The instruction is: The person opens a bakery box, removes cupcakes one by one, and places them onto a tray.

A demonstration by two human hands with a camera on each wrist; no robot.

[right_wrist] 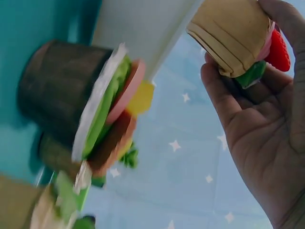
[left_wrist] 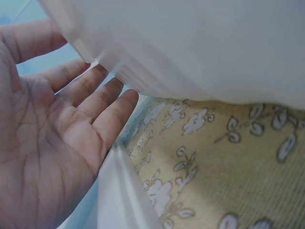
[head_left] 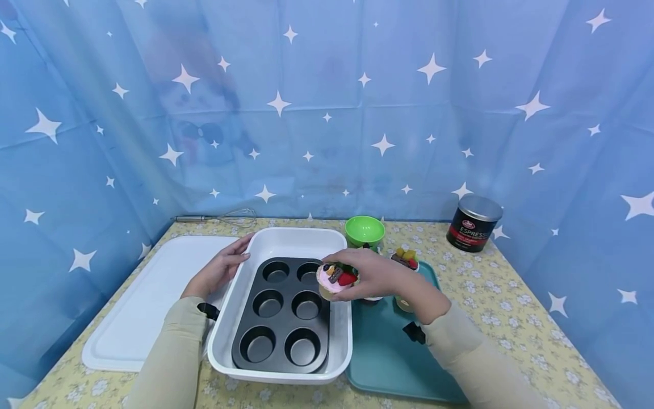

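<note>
My right hand (head_left: 378, 274) grips a cupcake (head_left: 333, 279) with a tan wrapper, pink frosting, a strawberry and dark and green toppings, at the right rim of the white tub. In the right wrist view, thumb and fingers close around the wrapper (right_wrist: 228, 36). A dark muffin pan (head_left: 283, 322) with several cups, all empty, lies inside the white tub (head_left: 291, 241). On the tub's left side my left hand (head_left: 219, 271) touches the outer wall with extended fingers; the left wrist view shows its bare palm (left_wrist: 47, 133).
Right of the tub, a teal tray (head_left: 393, 363) carries several cupcakes, one dark-wrapped (right_wrist: 62, 90). Behind it stands a green bowl (head_left: 365, 230). A white board (head_left: 133, 318) lies at left, a whisk (head_left: 219, 218) at the back, an espresso can (head_left: 472, 224) far right.
</note>
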